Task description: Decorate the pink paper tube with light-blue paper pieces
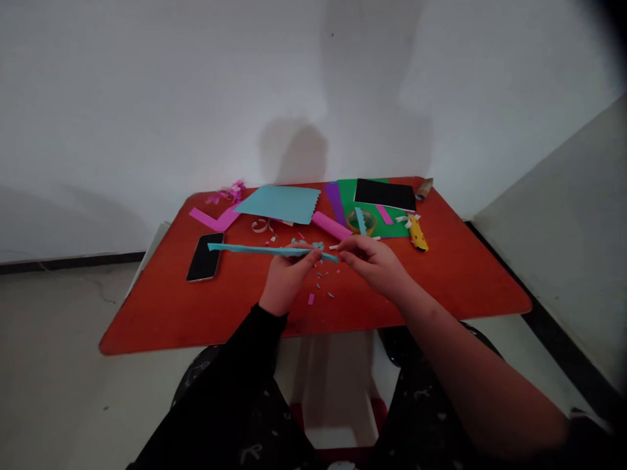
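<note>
A long, narrow light-blue paper strip (264,249) runs sideways above the table. My left hand (288,277) pinches it between thumb and fingers near its right end, while its long left part reaches over a black phone (206,256). Close by the strip's right tip is my right hand (375,264), its thumb and index finger drawn together; whether they touch the strip is unclear. Small blue and pink paper scraps (318,247) lie on the tabletop beneath and around the hands. Just behind them rests a pink paper roll (332,226).
On the red table (161,313) are a blue sheet with a zigzag edge (279,202), pink paper (213,220), a tape roll (349,222), green paper (347,189), a black notebook-like item (385,194), a yellow roll (418,234) and a brown tube (424,189). A wall stands behind.
</note>
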